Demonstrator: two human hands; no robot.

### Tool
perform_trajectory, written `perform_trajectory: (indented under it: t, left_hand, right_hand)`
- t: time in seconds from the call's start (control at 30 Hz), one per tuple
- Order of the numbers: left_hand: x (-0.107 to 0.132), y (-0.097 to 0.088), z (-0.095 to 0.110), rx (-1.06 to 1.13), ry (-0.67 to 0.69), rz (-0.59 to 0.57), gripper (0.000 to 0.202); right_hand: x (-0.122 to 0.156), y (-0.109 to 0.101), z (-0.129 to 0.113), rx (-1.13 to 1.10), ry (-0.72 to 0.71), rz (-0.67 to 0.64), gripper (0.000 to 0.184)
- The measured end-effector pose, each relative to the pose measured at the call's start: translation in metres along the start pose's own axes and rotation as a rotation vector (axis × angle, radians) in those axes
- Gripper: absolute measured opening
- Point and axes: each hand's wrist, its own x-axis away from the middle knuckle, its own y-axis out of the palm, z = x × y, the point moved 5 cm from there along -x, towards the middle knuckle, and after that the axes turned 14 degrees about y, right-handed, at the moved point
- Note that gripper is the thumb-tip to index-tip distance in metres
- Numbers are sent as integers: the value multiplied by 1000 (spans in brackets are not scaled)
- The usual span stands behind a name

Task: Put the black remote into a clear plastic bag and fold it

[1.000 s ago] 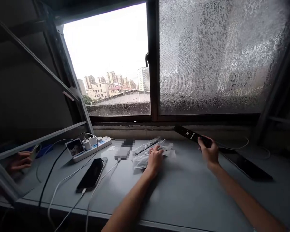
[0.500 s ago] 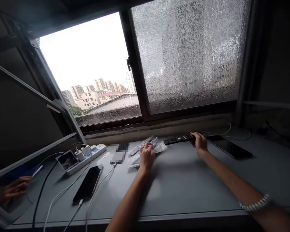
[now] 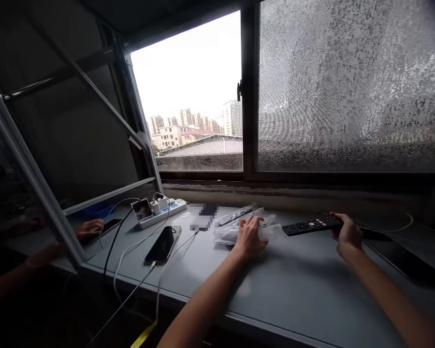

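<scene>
At right, my right hand (image 3: 350,236) is gripping the remote (image 3: 306,225), now lower but unreleased. Mid-frame, my left hand (image 3: 249,236) is resting splayed over plastic (image 3: 224,236).

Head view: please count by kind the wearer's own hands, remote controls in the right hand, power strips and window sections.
Left hand and right hand: 2
Remote control: 1
Power strip: 1
Left window section and right window section: 2
Total: 6

a slim black remote (image 3: 308,225), its buttons towards the camera, slanted slightly up to the right, right of centre in the frame. crumpled clear plastic (image 3: 224,237) lay just below the frame's middle, a long dark object (image 3: 235,216) showing through.
</scene>
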Motion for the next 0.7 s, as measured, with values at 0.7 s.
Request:
perform_trajectory:
  t: [0.7]
  left_hand:
    - [-9, 9, 9, -36, 67, -1, 33]
  right_hand:
    - [10, 6, -1, -69, 133, -41, 19]
